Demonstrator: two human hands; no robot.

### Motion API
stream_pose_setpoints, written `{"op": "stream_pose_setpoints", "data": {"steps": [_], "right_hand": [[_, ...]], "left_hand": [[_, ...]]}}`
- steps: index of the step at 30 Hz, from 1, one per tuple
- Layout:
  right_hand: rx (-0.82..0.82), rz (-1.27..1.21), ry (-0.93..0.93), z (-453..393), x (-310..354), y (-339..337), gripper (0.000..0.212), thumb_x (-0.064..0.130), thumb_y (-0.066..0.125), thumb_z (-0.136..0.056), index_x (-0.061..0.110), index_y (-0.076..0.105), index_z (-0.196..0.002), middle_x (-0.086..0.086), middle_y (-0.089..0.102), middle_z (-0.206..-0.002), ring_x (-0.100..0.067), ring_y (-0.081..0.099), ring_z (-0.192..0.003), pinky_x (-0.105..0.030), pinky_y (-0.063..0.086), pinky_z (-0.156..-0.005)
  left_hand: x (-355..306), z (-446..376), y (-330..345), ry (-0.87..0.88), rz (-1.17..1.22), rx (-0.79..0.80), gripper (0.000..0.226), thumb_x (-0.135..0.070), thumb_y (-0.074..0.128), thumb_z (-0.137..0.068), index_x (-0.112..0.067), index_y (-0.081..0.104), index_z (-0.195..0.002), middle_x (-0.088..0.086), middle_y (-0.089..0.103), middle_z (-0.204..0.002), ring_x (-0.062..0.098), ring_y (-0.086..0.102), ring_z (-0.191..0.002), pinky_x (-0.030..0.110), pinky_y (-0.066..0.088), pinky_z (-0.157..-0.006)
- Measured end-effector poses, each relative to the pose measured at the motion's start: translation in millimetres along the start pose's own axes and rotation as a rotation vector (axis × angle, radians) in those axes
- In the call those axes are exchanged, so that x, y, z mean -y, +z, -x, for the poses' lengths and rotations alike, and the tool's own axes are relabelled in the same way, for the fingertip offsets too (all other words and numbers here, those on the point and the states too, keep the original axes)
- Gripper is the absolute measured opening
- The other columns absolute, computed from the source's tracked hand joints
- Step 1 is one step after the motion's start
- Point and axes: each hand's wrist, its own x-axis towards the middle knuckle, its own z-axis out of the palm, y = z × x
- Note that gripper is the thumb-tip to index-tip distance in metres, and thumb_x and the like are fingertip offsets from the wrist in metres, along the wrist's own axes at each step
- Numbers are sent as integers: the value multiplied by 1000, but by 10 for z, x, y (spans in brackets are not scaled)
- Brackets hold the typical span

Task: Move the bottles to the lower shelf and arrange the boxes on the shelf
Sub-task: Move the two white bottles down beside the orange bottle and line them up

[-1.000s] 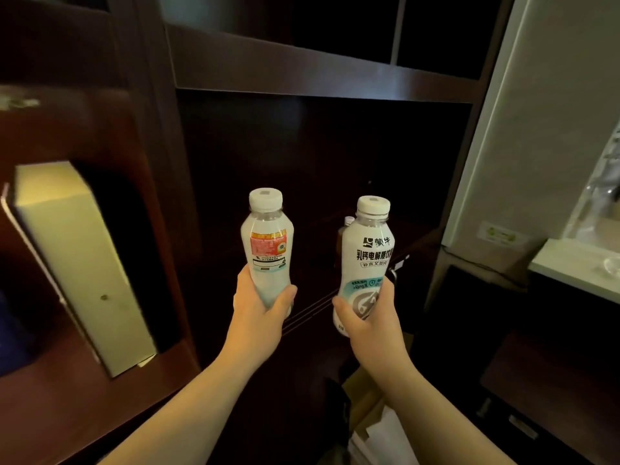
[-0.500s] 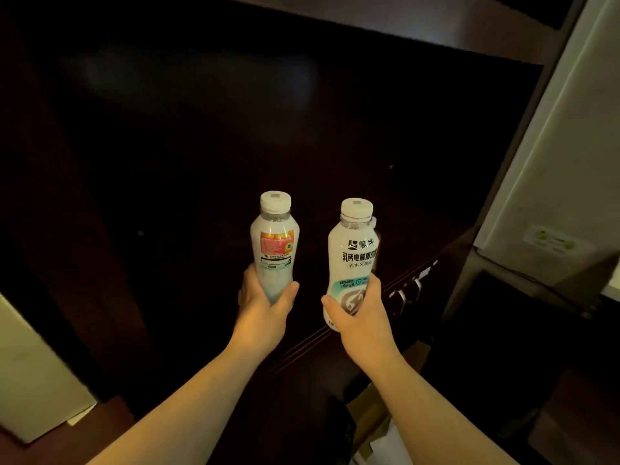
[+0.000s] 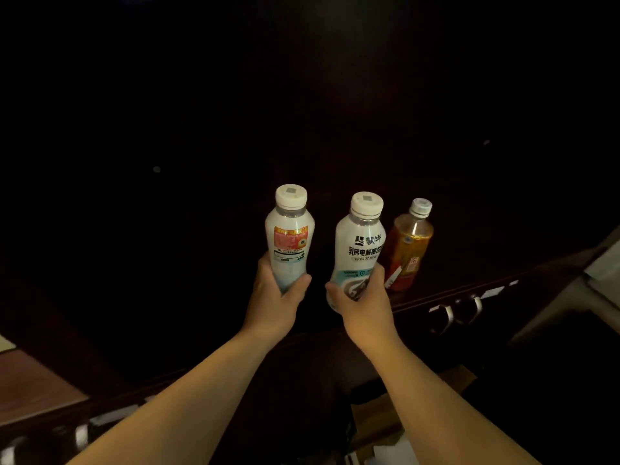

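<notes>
My left hand [image 3: 273, 298] grips the lower part of a white bottle with a red and orange label [image 3: 290, 234], held upright. Beside it, my right hand [image 3: 364, 305] holds a second white bottle with black lettering [image 3: 360, 245], tilted slightly right. Both have white caps and hang in front of a dark shelf opening. Just right of the second bottle, an amber tea bottle [image 3: 407, 246] with a white cap stands on the dark lower shelf [image 3: 469, 273]. No boxes show.
The shelf interior is very dark. Metal drawer handles [image 3: 461, 312] sit under the shelf edge at the right. A brown wooden surface [image 3: 33, 384] lies at the lower left. Cardboard [image 3: 385, 417] lies low between my forearms. A pale wall edge [image 3: 604, 263] rises at the far right.
The view has dropped and moved closer to the lower shelf. The amber tea bottle has come into sight at the right. The pale box at the left has left the view.
</notes>
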Motion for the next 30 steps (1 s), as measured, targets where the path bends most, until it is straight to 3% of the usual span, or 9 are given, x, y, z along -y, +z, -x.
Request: {"op": "stream_pose_setpoints", "data": {"steps": [3,8,12,17,23,26,28,30], "right_hand": [[34,-6,-15,-137,-170,-13,55,23,79,-84,47,43,-119,19,68,-108,5,65,-101,-11,51,-75],[77,-2,-27,-267,-357,-23,57,26,79,-84,39,42,-126,15,66,-113,6,64,-102,-10,50,-77],[92,30,-42,-321,-402,-31,58,30,78,-84,43,40,-126,18,65,-112,9,62,-102,-7,49,-77],[113,41,-44,-355,-413,-35,60,32,79,-83,43,39,-126,19,64,-112,10,62,-102,-8,49,-76],[153,31,-29,-394,-445,-59,57,33,80,-82,52,41,-119,27,65,-108,10,62,-101,-9,50,-76],[147,37,-28,-391,-463,-55,58,36,79,-81,47,41,-123,23,65,-109,11,61,-102,-15,50,-80],[145,38,-28,-392,-470,-52,59,36,80,-81,47,40,-123,19,64,-112,11,60,-102,-17,49,-81],[147,35,-27,-397,-478,-45,60,35,80,-81,43,40,-125,18,64,-113,11,61,-102,-17,49,-82]], "left_hand": [[119,-14,66,2,-22,-4,67,-35,70,-89,-33,30,-143,-15,52,-122,-3,55,-105,10,41,-74],[194,-57,111,19,-62,-35,66,-38,70,-88,-34,32,-141,-22,51,-118,-25,50,-97,0,42,-66],[211,-50,115,31,-96,-35,60,-47,69,-85,-48,29,-129,-27,51,-116,-26,49,-98,-2,41,-67],[202,-50,120,13,-74,-40,60,-45,71,-84,-53,30,-127,-27,54,-115,-25,51,-99,-1,42,-68],[201,-41,95,-15,0,-33,73,-49,76,-77,-42,33,-135,-15,57,-125,1,60,-110,13,50,-76],[198,-9,35,-18,28,21,94,-54,72,-71,-37,22,-148,-2,48,-142,15,50,-129,39,49,-100],[207,-1,-16,6,-3,74,90,-45,71,-78,-37,21,-152,-2,45,-148,15,44,-135,46,43,-108],[212,-2,-33,22,-39,73,78,-35,74,-84,-40,29,-148,-6,47,-146,11,46,-133,45,43,-108]]}}
